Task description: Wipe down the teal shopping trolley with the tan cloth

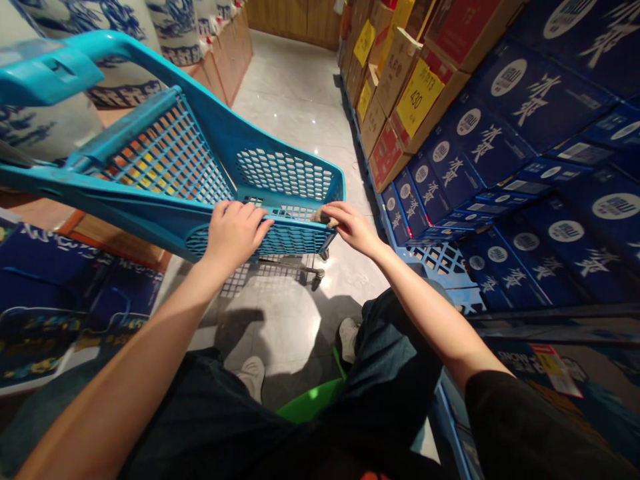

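Note:
A blue plastic shopping cart stands across in front of me, its handle toward the left and its lattice basket toward the right. My left hand is closed over the near rim of the basket, fingers bent inward and thumb along the edge. At the right corner of that rim, my right hand pinches a small crumpled brownish cloth. The cloth touches the top edge of the cart. Part of the cloth is hidden under my fingers.
Stacked blue cartons and brown boxes line the right side on blue pallets. Large blue-and-white jars stand at the left, above dark blue gift bags. A green plastic object sits between my legs.

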The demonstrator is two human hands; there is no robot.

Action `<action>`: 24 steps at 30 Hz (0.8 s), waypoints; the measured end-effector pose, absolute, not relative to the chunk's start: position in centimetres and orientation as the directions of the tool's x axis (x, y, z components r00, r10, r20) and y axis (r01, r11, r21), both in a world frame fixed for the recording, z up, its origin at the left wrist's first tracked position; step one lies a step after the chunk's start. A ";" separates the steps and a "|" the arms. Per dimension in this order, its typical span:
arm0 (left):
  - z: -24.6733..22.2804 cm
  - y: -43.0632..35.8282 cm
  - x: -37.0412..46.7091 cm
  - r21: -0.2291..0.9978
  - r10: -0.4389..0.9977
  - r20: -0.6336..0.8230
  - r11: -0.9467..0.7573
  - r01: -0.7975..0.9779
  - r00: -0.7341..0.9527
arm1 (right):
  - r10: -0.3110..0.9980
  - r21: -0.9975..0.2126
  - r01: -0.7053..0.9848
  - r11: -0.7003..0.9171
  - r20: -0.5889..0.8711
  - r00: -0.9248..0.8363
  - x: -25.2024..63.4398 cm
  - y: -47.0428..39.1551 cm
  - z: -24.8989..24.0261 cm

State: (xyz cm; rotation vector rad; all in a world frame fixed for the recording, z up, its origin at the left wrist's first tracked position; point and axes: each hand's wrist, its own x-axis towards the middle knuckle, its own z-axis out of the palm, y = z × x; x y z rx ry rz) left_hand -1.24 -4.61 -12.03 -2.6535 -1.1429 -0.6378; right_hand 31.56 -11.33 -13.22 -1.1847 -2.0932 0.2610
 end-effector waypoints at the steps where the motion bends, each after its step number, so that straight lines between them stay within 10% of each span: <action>1: -12.0 -4.6 -1.2 0.016 0.649 0.456 -0.690 0.724 0.608 | 0.830 -0.488 0.695 0.528 0.470 -0.301 32.0 -11.1 -13.2; 24: -12.0 -4.7 -1.1 0.013 0.641 0.472 -0.691 0.722 0.605 | 0.800 -0.450 0.683 0.576 0.482 -0.357 30.0 -12.7 -13.4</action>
